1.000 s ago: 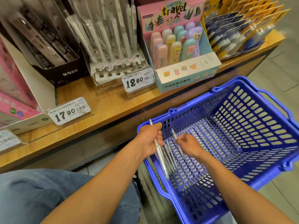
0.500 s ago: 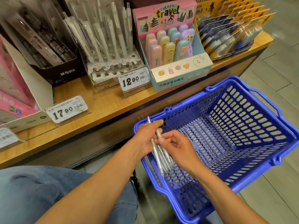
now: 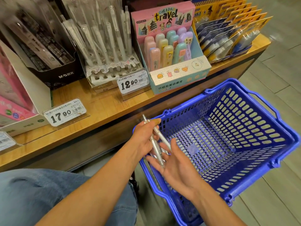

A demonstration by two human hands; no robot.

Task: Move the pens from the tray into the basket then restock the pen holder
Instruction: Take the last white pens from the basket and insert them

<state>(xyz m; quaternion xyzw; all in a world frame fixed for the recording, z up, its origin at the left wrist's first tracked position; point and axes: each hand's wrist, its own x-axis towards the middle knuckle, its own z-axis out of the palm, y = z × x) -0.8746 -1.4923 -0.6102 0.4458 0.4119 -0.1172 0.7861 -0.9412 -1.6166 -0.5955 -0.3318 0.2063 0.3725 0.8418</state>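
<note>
Pens [image 3: 155, 141] clamped in left hand [image 3: 143, 137] fingers, right hand [image 3: 177, 167] fingers apart beneath.

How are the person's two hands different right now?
The left hand is closed around a bundle of white pens; the right hand is open, fingers spread, gripping nothing. The left hand is at the blue basket's near corner, the right just below it. Both are bare and over the basket.

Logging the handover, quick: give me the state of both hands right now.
Left hand: closed on a bunch of white pens over the blue basket.
Right hand: open, fingers spread under the pens, gripping nothing.
</note>
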